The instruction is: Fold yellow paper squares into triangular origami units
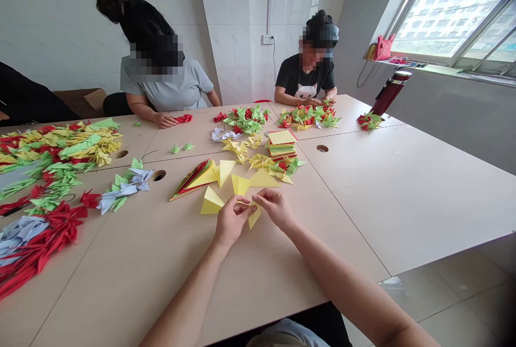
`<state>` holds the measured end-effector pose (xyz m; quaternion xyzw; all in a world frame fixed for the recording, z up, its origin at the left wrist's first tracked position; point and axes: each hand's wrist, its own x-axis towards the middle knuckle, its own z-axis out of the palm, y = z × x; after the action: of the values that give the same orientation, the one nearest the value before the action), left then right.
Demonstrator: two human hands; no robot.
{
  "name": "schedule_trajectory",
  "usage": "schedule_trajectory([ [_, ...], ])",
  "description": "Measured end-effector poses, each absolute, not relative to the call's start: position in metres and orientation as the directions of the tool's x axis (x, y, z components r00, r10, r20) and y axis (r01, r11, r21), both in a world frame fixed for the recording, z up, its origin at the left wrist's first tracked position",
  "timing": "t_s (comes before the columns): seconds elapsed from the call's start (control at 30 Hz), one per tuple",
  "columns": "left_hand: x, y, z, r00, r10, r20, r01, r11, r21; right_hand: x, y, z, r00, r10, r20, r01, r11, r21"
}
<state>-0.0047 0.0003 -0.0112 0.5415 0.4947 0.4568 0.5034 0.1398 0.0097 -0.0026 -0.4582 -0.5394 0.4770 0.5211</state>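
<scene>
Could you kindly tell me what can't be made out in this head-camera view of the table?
Head view:
The yellow paper between the left hand and right hand: both hands hide most of its folds.
The red folded paper pile: cut off by the left edge.
The far co-worker's hands: too small to show what they hold.
The coloured paper stack: upper sheets hide the lower ones.

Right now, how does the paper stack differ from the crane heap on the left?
The paper stack is flat, squared sheets, yellow on top; the crane heap is loose, folded shapes in yellow, green and red. The stack is far smaller than the heap. Both are paper lying on the pale table.
</scene>
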Motion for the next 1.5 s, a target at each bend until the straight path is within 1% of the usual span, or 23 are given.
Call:
schedule_trajectory([
  [0.17,-0.004,0.003,-0.013,0.077,0.997,-0.027,0.095,0.020,0.995,0.140,0.010,-0.006,-0.037,0.988,0.148,0.030,0.149,-0.988],
  [0.37,-0.004,0.004,-0.016,0.062,0.998,-0.013,0.076,0.008,0.997,0.141,0.010,-0.006,-0.051,0.986,0.159,0.085,0.163,-0.983],
  [0.57,-0.001,-0.002,-0.016,0.181,0.977,-0.108,0.048,0.101,0.994,0.142,0.011,-0.006,-0.024,0.983,0.183,0.117,0.185,-0.976],
  [0.7,0.000,-0.002,-0.017,0.192,0.970,-0.149,-0.035,0.158,0.987,0.141,0.010,-0.008,-0.015,0.977,0.211,0.183,0.210,-0.960],
  [0.87,-0.001,0.001,-0.020,0.194,0.962,-0.193,-0.108,0.216,0.970,0.139,0.008,-0.008,-0.014,0.970,0.243,0.219,0.240,-0.946],
  [1.1,0.000,0.002,-0.021,0.169,0.965,-0.199,-0.167,0.227,0.959,0.136,0.004,-0.004,-0.009,0.963,0.270,0.303,0.260,-0.917],
  [1.17,-0.001,0.002,-0.020,0.166,0.963,-0.210,-0.174,0.238,0.955,0.135,0.005,-0.005,0.004,0.965,0.263,0.274,0.252,-0.928],
  [1.37,-0.001,0.005,-0.016,0.152,0.955,-0.256,-0.176,0.281,0.943,0.131,0.009,-0.011,0.013,0.987,0.161,0.021,0.161,-0.987],
  [1.5,-0.002,0.005,-0.017,0.143,0.963,-0.226,-0.113,0.243,0.963,0.133,0.013,-0.013,-0.008,0.989,0.145,-0.048,0.145,-0.988],
])
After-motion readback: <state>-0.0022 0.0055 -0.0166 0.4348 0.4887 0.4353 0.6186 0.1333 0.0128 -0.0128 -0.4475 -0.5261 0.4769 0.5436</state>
